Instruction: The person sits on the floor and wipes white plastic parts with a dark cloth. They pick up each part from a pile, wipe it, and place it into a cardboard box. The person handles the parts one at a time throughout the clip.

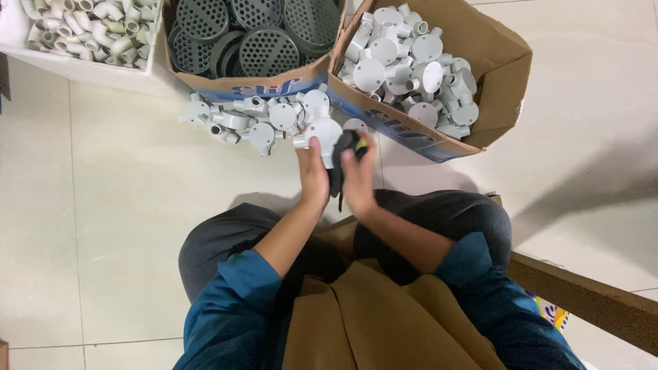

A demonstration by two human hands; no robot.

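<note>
Pale floor tiles (123, 205) spread out under everything, and the person sits on them with knees drawn up, seen from above. Take the cardboard box of round white fittings (504, 62) as the landmark: it stands open at the upper right, packed with white junction fittings (418, 65). Just left of that box, and touching it, a second cardboard box (205, 83) holds dark grey perforated discs (267, 51). Further left again, a white tray (82, 68) is filled with white pipe elbows (89, 31). In front of the landmark box, toward its lower left corner, a loose heap of white fittings (240, 120) lies on the tiles.

Just below that corner the two hands meet. The left hand (314, 175) has its fingers curled around a white round fitting (323, 133), thumb laid up against its side, holding it clear of the floor at the near edge of the heap. The right hand (358, 179) is closed around a dark tool (340, 164), perhaps a powered driver, though the grip hides most of it; its black body runs down between the two palms and its upper end sits against the fitting. Blue sleeves (247, 281) cover both forearms, and a brown apron (370, 322) lies across the lap.
</note>
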